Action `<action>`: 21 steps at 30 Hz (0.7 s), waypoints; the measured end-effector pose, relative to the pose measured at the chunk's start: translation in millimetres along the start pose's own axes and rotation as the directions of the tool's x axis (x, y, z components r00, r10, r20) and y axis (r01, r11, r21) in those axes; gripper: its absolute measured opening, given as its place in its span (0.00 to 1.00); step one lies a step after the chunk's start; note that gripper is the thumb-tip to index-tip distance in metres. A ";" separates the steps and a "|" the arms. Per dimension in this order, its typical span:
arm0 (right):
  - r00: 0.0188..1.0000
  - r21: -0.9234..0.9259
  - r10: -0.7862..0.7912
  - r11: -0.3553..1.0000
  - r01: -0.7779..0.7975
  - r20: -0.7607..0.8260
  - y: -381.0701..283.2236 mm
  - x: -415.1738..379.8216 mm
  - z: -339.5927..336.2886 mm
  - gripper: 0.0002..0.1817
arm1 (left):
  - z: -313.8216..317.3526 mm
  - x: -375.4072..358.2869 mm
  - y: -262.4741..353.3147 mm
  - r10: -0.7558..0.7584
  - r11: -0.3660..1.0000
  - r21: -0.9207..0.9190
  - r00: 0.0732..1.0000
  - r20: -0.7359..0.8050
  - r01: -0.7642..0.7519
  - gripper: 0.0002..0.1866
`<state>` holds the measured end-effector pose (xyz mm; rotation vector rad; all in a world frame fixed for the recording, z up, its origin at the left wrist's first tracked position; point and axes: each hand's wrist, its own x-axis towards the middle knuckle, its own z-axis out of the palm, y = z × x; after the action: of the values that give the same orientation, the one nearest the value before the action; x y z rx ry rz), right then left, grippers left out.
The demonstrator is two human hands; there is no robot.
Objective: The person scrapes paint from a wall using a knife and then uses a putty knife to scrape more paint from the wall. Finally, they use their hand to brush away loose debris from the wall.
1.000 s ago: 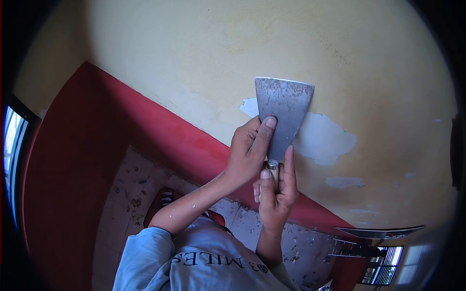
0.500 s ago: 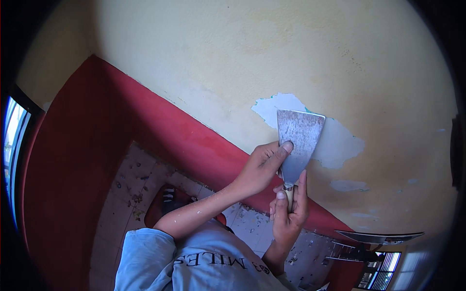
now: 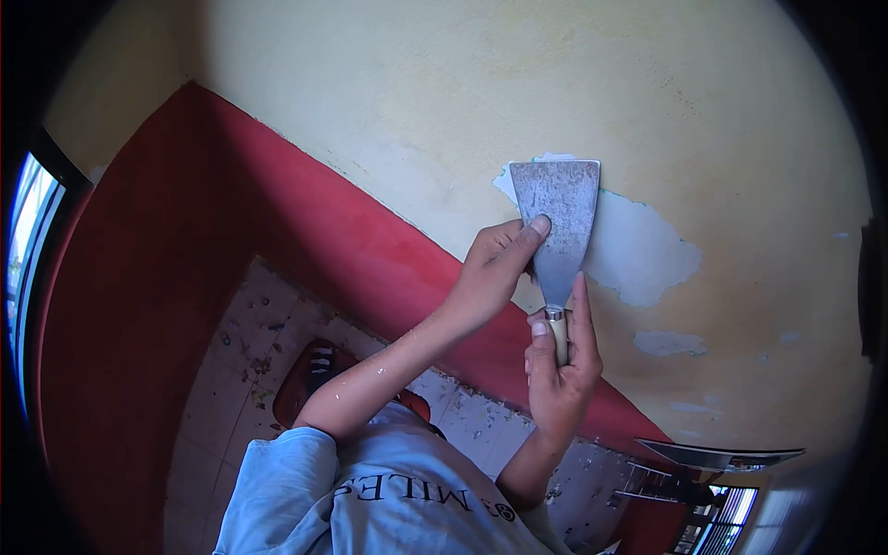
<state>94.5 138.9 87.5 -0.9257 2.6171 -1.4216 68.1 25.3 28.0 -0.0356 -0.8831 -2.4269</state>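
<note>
A metal scraper (image 3: 558, 222) with a wide, worn blade lies flat against the yellow wall (image 3: 444, 83). Its top edge sits at the upper left rim of a pale patch (image 3: 643, 250) where the paint is gone. My left hand (image 3: 495, 273) presses fingertips on the blade's left side. My right hand (image 3: 562, 370) is wrapped round the wooden handle just below the blade.
A red band (image 3: 305, 231) runs along the wall's base above a tiled floor (image 3: 250, 342) speckled with paint flecks. My sandalled foot (image 3: 310, 379) stands there. Smaller bare spots (image 3: 668, 343) lie right of the hands. Windows show at the left edge (image 3: 28, 250) and bottom right (image 3: 731, 507).
The scraper slid down into the bare patch, then pushed back up to its top edge. Both hands kept their hold and travelled with it.
</note>
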 end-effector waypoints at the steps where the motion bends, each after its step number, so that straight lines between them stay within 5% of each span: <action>1: 0.992 -0.008 -0.119 0.993 0.119 0.028 17.3 1.0 0.3 0.29 | 0.9 -0.6 -0.4 -0.011 1.000 -0.017 1.000 -0.014 0.011 0.21; 6: 0.999 -0.023 -0.050 0.998 0.050 0.020 20.5 -12.6 -7.6 0.28 | 6.0 -15.0 -16.4 -0.152 0.986 -0.068 0.988 0.014 0.152 0.21; 10: 0.999 0.004 -0.036 0.999 0.036 0.022 10.6 7.5 11.5 0.24 | -1.6 -0.1 0.3 0.039 0.996 -0.077 0.987 -0.154 -0.052 0.20; 12: 0.995 -0.018 -0.103 0.995 0.103 0.013 8.5 4.4 19.9 0.24 | -8.5 -2.1 0.0 0.009 0.997 -0.079 0.991 -0.136 -0.020 0.18; 16: 0.998 -0.014 0.049 0.999 -0.050 -0.037 13.2 -14.1 -4.3 0.24 | -5.4 -13.7 -13.3 -0.176 0.983 -0.033 0.982 0.068 0.178 0.17; 21: 0.997 -0.063 -0.079 0.995 0.080 0.025 7.7 9.7 20.4 0.24 | -6.7 -0.4 13.5 0.031 0.998 -0.044 0.990 -0.136 -0.038 0.17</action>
<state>88.7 121.7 72.1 -1.0582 2.6518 -1.3426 76.4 13.0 30.5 0.0943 -0.7590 -2.3863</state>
